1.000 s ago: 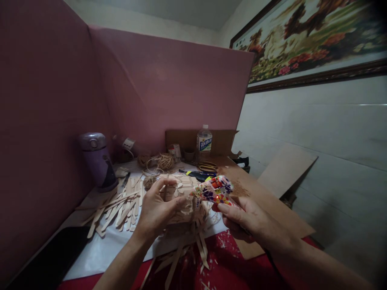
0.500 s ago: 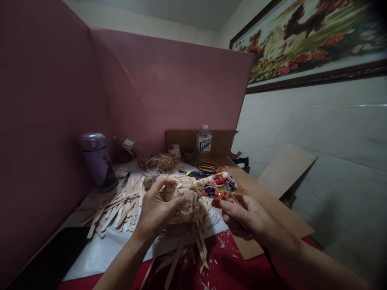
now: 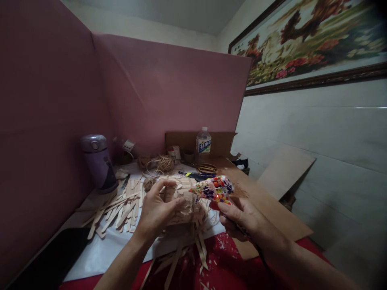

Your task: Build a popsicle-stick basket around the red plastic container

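My left hand (image 3: 157, 211) grips a small craft piece built of wooden sticks (image 3: 179, 217), its thumb in front and fingers over the top left. Petal-shaped wood pieces (image 3: 179, 190) and a twine bow (image 3: 190, 201) decorate its near face. My right hand (image 3: 242, 219) is wrapped around the handle of a flower-patterned glue gun (image 3: 216, 188) with a small red light lit. The nozzle points left, close to the craft piece's upper right; whether it touches I cannot tell. A dark cord hangs below my right wrist.
Loose wooden sticks (image 3: 121, 211) lie left on white paper. Behind are twine balls (image 3: 165, 162), scissors (image 3: 207, 167), a utility knife (image 3: 193, 175) and a plastic bottle (image 3: 203, 143). A purple flask (image 3: 99, 165) stands back left, cardboard (image 3: 272, 205) lies right, and wood scraps (image 3: 173, 266) lie on red cloth.
The glue gun and my right hand have shifted very slightly left and down. My left hand keeps its hold on the craft piece. The camera view has tilted slightly.
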Available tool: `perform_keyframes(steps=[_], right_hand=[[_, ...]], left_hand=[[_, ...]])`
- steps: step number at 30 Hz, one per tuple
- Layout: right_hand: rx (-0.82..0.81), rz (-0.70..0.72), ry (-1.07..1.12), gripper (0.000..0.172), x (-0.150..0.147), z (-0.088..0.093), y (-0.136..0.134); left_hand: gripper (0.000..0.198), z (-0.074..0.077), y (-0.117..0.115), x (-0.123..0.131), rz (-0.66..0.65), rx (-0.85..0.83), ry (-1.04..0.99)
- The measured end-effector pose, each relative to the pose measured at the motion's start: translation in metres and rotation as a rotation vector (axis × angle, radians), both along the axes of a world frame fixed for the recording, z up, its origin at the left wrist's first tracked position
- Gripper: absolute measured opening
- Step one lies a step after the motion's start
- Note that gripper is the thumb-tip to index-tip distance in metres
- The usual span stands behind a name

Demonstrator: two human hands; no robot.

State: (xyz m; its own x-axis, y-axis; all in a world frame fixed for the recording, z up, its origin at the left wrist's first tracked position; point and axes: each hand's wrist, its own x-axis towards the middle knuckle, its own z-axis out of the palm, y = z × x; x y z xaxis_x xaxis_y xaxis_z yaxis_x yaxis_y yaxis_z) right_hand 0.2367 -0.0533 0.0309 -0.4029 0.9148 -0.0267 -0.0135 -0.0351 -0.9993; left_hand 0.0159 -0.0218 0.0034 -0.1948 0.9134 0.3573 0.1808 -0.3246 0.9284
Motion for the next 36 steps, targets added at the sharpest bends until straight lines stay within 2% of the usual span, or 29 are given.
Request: perform_keyframes(steps=[9,17,23,36], right_hand=[[-0.011,0.000,-0.062,0.047,-0.001,-0.008,0.002],[-0.006,0.016,-0.046,0.045,-0.001,-0.002,-0.004],[-0.026,-0.017,-0.065,0.048,-0.002,-0.005,-0.001],[0.023,0.014,0.045,0.046,-0.008,0.002,-0.002]], left_hand=[[0.034,0.002,-0.001,0.002,0.013,0.017,-0.005],[0.036,0.003,-0.001,0.002,0.010,0.006,-0.022],[0.036,0.002,-0.001,0.001,0.018,0.000,0.002],[0.033,0.007,-0.004,0.005,0.025,0.000,-0.027]])
